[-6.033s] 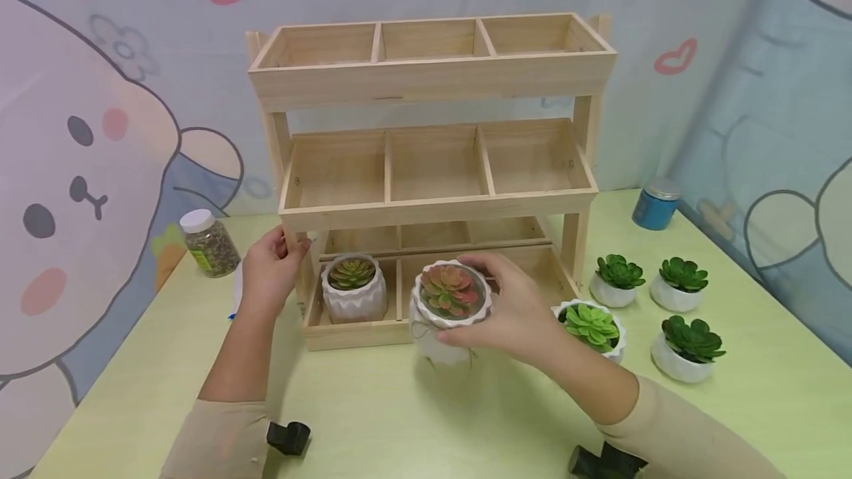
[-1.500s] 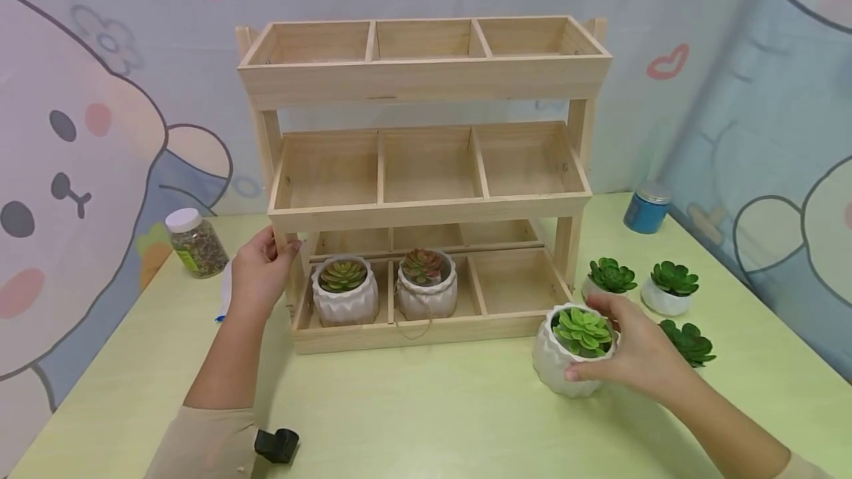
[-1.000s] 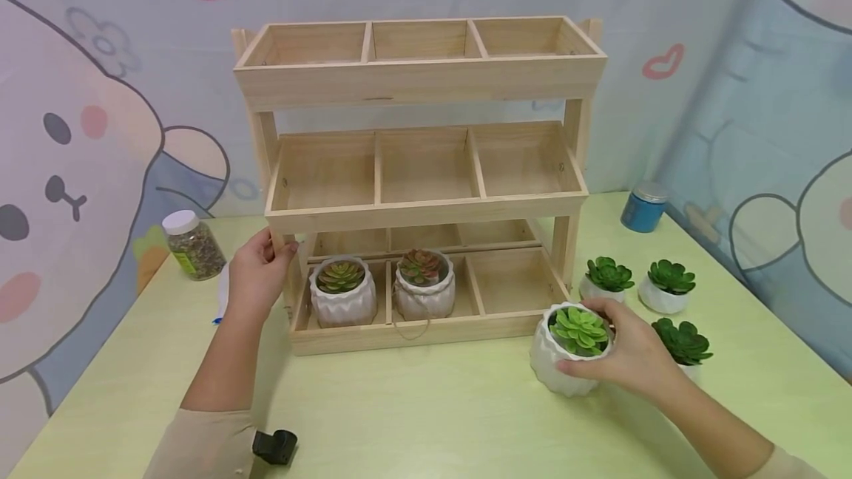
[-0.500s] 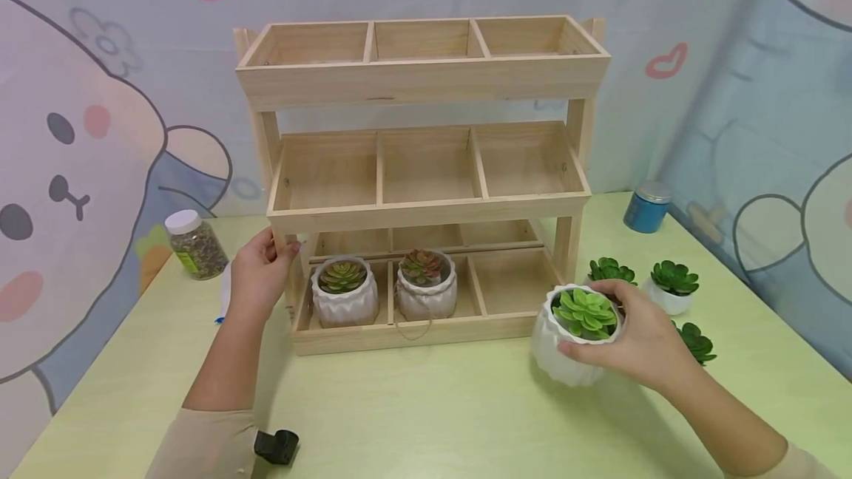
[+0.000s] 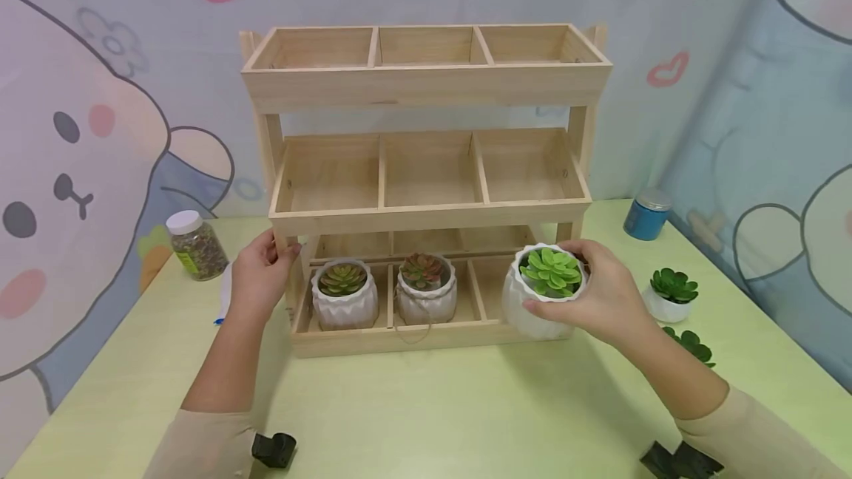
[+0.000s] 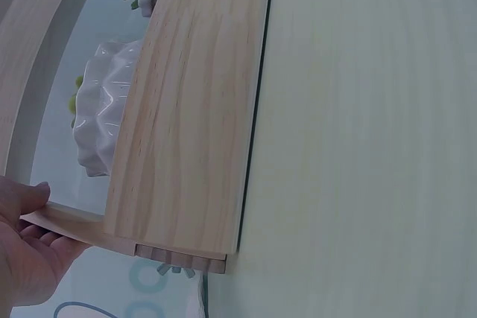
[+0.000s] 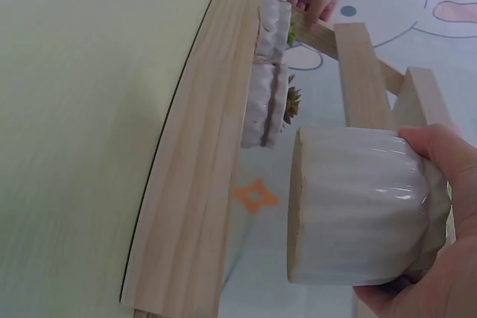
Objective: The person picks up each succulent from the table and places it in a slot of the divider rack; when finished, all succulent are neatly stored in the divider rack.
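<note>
My right hand point(image 5: 606, 290) grips a white ceramic pot with a bright green succulent point(image 5: 551, 272) by its rim. In the head view the pot overlaps the right compartment of the wooden shelf's bottom tray; in the right wrist view the pot point(image 7: 358, 206) hangs apart from the tray front point(image 7: 194, 161). My left hand point(image 5: 258, 272) pinches the left upright of the three-tier wooden shelf point(image 5: 426, 87), thumb in front, as the left wrist view also shows. A potted olive-green succulent point(image 5: 345, 305) sits in the bottom left compartment, a reddish potted succulent point(image 5: 427, 301) in the middle one.
Right of the shelf stand small dark green succulents in white pots point(image 5: 671, 294), one of them point(image 5: 692, 346) partly behind my right forearm. A blue jar point(image 5: 647, 214) is at the back right. A pebble-filled jar point(image 5: 197, 245) stands left. The upper two tiers point(image 5: 429, 216) overhang the bottom tray.
The reddish succulent went into the bottom middle compartment. My right hand then took the bright green potted succulent, lifted it off the table and carried it left toward the shelf. My left hand stays put.
</note>
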`<act>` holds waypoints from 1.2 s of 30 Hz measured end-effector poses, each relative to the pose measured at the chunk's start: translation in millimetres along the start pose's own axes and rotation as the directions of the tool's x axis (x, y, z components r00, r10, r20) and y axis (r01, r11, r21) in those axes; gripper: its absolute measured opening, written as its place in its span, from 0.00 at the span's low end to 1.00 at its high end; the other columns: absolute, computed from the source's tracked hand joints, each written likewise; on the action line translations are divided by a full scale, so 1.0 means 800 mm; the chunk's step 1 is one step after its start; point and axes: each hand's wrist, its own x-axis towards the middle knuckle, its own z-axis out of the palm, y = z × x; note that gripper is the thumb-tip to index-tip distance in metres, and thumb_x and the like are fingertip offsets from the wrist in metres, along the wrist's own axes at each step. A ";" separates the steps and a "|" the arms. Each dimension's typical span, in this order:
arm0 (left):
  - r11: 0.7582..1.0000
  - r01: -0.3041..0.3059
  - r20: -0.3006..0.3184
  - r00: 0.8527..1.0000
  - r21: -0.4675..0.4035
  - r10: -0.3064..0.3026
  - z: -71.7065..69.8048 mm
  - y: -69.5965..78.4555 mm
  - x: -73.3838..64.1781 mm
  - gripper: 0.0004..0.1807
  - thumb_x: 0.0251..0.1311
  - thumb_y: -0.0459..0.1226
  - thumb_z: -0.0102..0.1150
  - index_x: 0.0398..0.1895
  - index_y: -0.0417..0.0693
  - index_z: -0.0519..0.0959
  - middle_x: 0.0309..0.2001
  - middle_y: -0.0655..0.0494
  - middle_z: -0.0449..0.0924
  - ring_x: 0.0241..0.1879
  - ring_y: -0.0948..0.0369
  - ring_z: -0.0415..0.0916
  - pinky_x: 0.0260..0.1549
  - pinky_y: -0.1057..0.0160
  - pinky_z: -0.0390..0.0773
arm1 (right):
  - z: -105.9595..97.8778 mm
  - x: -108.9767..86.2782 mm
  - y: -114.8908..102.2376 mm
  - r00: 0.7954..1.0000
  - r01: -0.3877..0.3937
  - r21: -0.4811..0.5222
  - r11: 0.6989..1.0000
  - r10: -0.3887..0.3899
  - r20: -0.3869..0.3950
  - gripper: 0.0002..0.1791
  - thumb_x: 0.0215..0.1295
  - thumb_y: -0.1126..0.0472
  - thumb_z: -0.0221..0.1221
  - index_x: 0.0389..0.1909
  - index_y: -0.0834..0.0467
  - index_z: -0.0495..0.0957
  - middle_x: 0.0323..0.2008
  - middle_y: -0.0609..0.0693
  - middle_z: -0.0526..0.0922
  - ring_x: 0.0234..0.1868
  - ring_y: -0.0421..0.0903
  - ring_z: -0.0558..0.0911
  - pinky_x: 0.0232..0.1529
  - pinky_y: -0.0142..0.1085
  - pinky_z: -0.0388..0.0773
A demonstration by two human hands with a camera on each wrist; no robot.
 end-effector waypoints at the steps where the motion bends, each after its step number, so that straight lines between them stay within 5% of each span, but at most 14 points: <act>1: 1.000 -0.001 0.000 1.000 0.007 0.001 0.000 0.000 -0.001 0.25 0.67 0.39 0.51 0.66 0.42 0.66 0.54 0.39 0.75 0.55 0.46 0.72 0.50 0.46 0.73 | 0.004 0.004 -0.001 1.000 -0.002 0.001 1.000 0.002 0.000 0.49 0.33 0.42 0.76 0.54 0.64 0.68 0.48 0.56 0.74 0.49 0.54 0.73 0.47 0.51 0.74; 16: 1.000 -0.001 -0.006 1.000 0.018 0.001 0.002 -0.004 0.001 0.24 0.67 0.39 0.52 0.65 0.42 0.67 0.54 0.40 0.76 0.55 0.46 0.72 0.50 0.46 0.74 | 0.055 0.049 0.031 0.996 -0.004 0.013 1.000 0.005 -0.085 0.48 0.34 0.45 0.76 0.53 0.67 0.66 0.46 0.58 0.72 0.46 0.55 0.73 0.46 0.52 0.73; 36: 1.000 -0.010 -0.007 1.000 0.028 0.010 0.001 -0.004 0.000 0.24 0.67 0.39 0.51 0.65 0.42 0.67 0.53 0.39 0.76 0.54 0.46 0.73 0.49 0.47 0.74 | 0.089 0.064 0.057 0.998 -0.053 0.006 0.999 0.054 -0.033 0.52 0.34 0.43 0.75 0.56 0.71 0.65 0.48 0.63 0.73 0.50 0.59 0.73 0.50 0.53 0.72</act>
